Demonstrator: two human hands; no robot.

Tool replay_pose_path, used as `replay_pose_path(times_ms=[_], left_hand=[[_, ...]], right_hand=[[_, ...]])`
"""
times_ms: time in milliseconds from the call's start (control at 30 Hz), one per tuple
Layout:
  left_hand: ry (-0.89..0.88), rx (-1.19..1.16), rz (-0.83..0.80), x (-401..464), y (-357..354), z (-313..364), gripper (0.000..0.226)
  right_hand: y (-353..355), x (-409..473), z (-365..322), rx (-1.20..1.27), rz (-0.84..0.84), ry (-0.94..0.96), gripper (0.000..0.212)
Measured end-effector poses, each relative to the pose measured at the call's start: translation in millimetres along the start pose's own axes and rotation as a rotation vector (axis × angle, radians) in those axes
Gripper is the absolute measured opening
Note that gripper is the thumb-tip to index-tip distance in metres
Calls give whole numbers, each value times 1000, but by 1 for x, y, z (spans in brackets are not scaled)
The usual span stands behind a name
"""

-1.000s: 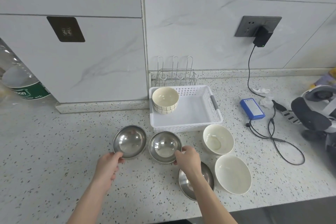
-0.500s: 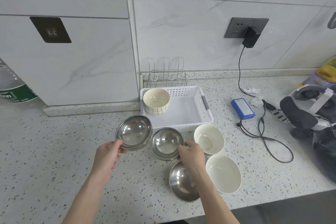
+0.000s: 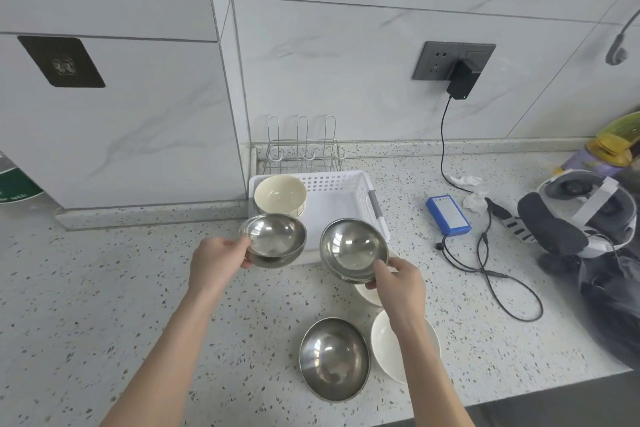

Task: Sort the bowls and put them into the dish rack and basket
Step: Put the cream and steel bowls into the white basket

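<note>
One white basket (image 3: 349, 198), one wire dish rack (image 3: 303, 149) behind it, centre frame. Three steel bowls, three white bowls. Left hand (image 3: 218, 262) pinches the left steel bowl (image 3: 273, 239) rim; right hand (image 3: 398, 279) pinches the right steel bowl (image 3: 351, 248). Third steel bowl (image 3: 332, 359) on counter, lower centre. Cream bowl (image 3: 280, 192) in basket.

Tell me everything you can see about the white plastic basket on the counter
The white plastic basket is a shallow rectangular tray with perforated side walls, a solid floor and a grey handle grip on its right rim. It sits flat on the speckled counter, right in front of the wire dish rack by the wall. One cream ceramic bowl stands upright in its back left corner; the rest of the floor looks bare. Two steel bowls held in front hide part of its near edge.
</note>
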State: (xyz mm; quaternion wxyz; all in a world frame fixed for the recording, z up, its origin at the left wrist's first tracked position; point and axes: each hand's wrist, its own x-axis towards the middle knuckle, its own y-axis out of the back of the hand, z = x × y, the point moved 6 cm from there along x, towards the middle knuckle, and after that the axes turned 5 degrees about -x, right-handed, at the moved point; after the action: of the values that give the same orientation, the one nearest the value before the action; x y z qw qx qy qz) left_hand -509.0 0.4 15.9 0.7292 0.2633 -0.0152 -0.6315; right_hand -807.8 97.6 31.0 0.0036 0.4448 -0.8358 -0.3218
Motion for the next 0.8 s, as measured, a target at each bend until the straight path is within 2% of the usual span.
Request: replay_pose_path(times_ms=[200,533,800], left_hand=[[-15,237,-82,24,-20,19,41],[131,540,-316,64,-37,36,36],[228,589,-446,72,-46,33,35]], right_hand=[[10,22,-23,9,-23,22,21],[-11,57,-69,50,-145,84,25],[-43,82,-93,-26,-362,19,19]])
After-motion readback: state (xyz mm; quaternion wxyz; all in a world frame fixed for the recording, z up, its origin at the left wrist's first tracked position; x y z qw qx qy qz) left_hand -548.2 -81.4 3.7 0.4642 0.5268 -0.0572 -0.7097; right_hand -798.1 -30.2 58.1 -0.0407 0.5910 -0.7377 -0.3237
